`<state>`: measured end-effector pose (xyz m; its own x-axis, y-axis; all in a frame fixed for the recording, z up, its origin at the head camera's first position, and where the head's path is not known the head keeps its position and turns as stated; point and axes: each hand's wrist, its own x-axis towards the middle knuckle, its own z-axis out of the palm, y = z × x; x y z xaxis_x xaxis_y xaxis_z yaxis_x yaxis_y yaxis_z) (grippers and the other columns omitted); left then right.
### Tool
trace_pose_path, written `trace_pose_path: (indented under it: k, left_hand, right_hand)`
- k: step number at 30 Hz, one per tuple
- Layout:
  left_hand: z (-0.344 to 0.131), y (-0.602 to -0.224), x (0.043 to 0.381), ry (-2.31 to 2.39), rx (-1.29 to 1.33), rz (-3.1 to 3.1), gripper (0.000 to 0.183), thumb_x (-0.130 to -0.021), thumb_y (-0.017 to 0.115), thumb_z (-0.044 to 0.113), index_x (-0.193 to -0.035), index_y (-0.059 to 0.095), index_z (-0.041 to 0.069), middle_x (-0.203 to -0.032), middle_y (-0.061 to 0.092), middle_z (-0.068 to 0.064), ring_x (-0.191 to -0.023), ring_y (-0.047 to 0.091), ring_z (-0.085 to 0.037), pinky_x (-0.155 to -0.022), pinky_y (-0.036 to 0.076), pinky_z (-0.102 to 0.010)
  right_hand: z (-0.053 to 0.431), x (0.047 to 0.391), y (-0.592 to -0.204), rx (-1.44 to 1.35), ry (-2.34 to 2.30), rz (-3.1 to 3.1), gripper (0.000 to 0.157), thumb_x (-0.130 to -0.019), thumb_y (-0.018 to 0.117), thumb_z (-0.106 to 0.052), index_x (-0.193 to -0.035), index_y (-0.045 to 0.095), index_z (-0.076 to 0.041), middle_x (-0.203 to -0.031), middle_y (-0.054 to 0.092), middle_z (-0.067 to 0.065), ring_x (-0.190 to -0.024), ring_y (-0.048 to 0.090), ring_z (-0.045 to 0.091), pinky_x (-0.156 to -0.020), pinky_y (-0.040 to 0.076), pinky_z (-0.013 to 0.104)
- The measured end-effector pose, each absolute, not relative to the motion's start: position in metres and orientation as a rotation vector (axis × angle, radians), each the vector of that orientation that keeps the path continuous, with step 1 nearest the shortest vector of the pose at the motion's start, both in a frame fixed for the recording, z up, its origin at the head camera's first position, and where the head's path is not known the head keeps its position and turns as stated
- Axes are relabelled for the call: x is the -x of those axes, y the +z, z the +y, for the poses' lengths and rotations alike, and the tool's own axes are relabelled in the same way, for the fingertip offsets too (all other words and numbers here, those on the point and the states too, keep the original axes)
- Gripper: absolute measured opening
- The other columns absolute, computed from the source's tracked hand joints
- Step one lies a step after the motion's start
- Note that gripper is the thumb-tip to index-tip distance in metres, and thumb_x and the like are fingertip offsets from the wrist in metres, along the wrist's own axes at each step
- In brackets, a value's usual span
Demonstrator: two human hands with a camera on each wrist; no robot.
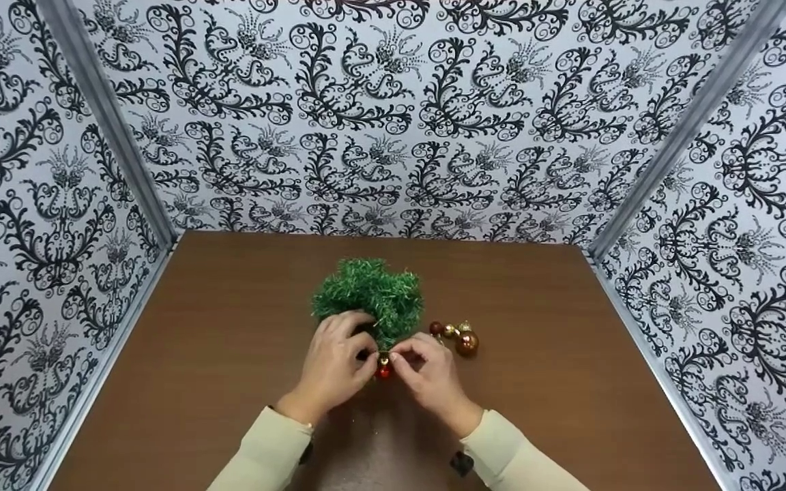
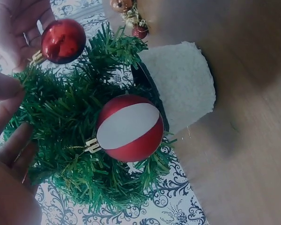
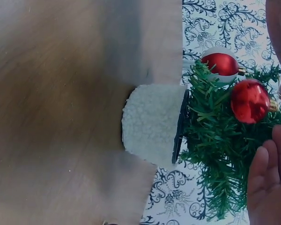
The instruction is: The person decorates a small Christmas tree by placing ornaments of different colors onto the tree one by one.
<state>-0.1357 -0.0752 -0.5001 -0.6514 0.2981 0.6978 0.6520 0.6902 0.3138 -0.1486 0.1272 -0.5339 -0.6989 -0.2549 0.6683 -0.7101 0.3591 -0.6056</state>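
A small artificial Christmas tree (image 1: 369, 293) with green tinsel branches stands on the table in front of both hands. A shiny red bauble (image 2: 63, 41) with a gold cap hangs at its near side. Left hand (image 1: 338, 358) and right hand (image 1: 432, 375) meet just above this bauble, thumb and forefinger of each pinching at its cap and loop; the thin loop itself is too small to make out. A red bauble with a white band (image 2: 129, 127) hangs on the tree, on the left hand's side. The white, rough-textured pot (image 3: 152, 124) shows under the branches in both wrist views.
Right of the tree, several loose baubles lie together on the brown table (image 1: 536, 395), among them a copper one (image 1: 467, 343), a dark red one (image 1: 437, 329) and a gold one (image 1: 449, 329). Patterned black-and-white walls (image 1: 379, 136) enclose the table at the back and sides.
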Motion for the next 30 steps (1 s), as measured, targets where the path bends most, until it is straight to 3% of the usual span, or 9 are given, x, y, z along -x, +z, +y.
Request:
trace_pose_path:
  k: [4,9,21,30]
  left_hand:
    - [-0.0724,-0.4985,0.1383,-0.72,0.68,-2.242,0.009,-0.081,0.076,0.018,-0.076,0.069,0.017,-0.119,0.064,-0.007,-0.116,0.057,-0.028,-0.102,0.04,-0.052]
    - [-0.0685,-0.4993,0.1413,-0.704,0.607,-2.207,0.011,-0.079,0.08,0.017,-0.075,0.069,0.016,-0.115,0.066,-0.008,-0.113,0.059,-0.029,-0.101,0.041,-0.051]
    - [-0.0668,-0.4997,0.1416,-0.585,0.581,-2.265,0.009,-0.077,0.079,0.017,-0.074,0.07,0.017,-0.116,0.065,-0.009,-0.114,0.057,-0.031,-0.103,0.039,-0.05]
    - [-0.0703,-0.4988,0.1435,-0.533,0.621,-2.31,0.011,-0.074,0.078,0.018,-0.071,0.067,0.017,-0.116,0.064,-0.009,-0.114,0.057,-0.031,-0.105,0.037,-0.049]
  right_hand:
    - [0.1258,0.149,-0.5324,-0.744,1.242,-2.167,0.002,-0.088,0.075,-0.015,-0.088,0.073,-0.014,-0.086,0.063,-0.011,-0.076,0.058,0.008,-0.064,0.05,0.026]
    - [0.1208,0.1503,-0.5331,-0.641,1.271,-2.158,0.006,-0.089,0.075,-0.019,-0.089,0.074,-0.012,-0.088,0.065,-0.009,-0.076,0.061,0.011,-0.064,0.053,0.03]
    - [0.1203,0.1501,-0.5371,-0.584,1.153,-2.277,0.008,-0.081,0.078,-0.012,-0.083,0.072,-0.016,-0.083,0.064,-0.01,-0.072,0.06,0.009,-0.062,0.052,0.028]
    - [0.1246,0.1538,-0.5355,-0.674,1.159,-2.35,0.007,-0.08,0.077,-0.011,-0.084,0.072,-0.014,-0.082,0.065,-0.006,-0.072,0.063,0.017,-0.062,0.052,0.034]
